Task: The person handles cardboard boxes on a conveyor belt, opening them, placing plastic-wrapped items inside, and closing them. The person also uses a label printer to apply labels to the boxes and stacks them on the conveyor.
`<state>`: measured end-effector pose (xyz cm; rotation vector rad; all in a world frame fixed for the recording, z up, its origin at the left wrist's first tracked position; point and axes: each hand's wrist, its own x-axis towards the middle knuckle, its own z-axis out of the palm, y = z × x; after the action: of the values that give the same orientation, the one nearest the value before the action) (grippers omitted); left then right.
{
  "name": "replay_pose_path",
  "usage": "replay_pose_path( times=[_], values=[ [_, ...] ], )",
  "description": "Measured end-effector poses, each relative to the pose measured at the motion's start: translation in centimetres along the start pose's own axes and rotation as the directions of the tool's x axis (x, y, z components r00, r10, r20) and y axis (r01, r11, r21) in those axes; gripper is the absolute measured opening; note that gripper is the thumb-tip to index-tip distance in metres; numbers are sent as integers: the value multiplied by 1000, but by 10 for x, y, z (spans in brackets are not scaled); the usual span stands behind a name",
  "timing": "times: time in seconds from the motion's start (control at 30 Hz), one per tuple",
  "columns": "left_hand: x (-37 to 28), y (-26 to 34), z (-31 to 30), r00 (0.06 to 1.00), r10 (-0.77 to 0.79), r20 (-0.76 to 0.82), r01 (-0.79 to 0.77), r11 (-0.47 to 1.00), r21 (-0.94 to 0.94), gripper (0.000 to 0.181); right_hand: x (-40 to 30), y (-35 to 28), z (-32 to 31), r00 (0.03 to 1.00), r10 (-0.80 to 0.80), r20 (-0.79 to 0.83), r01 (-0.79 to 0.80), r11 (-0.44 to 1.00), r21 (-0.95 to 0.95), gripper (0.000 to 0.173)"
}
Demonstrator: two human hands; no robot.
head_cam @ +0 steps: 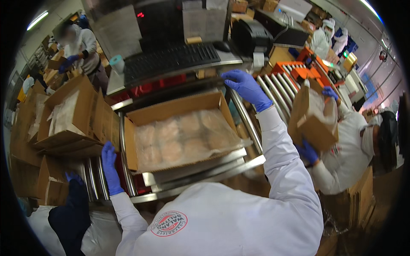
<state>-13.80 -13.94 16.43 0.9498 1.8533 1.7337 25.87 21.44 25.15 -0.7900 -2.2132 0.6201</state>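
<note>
An uncovered cardboard box [179,104] lies before me on the metal platform of a roller conveyor. Inside it, rows of pale round portions [182,134] show through clear plastic film. My left hand [110,168], in a blue glove, is at the left of the box, over the conveyor rollers, its fingers extended and holding nothing that I can see. My right hand [248,88], also gloved in blue, is raised beyond the box's far right corner, near the end of the conveyor rail. Its fingers are partly bent, and nothing shows in them.
Beyond the box are a black keyboard [173,60], a mouse [221,46] and a label printer [251,35]. Open cartons [64,115] stand at the left. A co-worker [342,153] at the right holds a carton [314,118] beside steel rollers [275,92]; another co-worker's glove [74,177] is at lower left.
</note>
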Motion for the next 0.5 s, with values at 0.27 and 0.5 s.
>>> replay_pose_path(
  times=[0.27,0.5],
  values=[
    [26,-40,0,998,-44,-48,31,970,-240,49,100,151,50,973,231,-6,-206,857,-472,75],
    [-7,-57,-18,977,-171,-129,137,962,-235,47,107,143,70,973,229,18,-197,872,-448,86]
  ],
)
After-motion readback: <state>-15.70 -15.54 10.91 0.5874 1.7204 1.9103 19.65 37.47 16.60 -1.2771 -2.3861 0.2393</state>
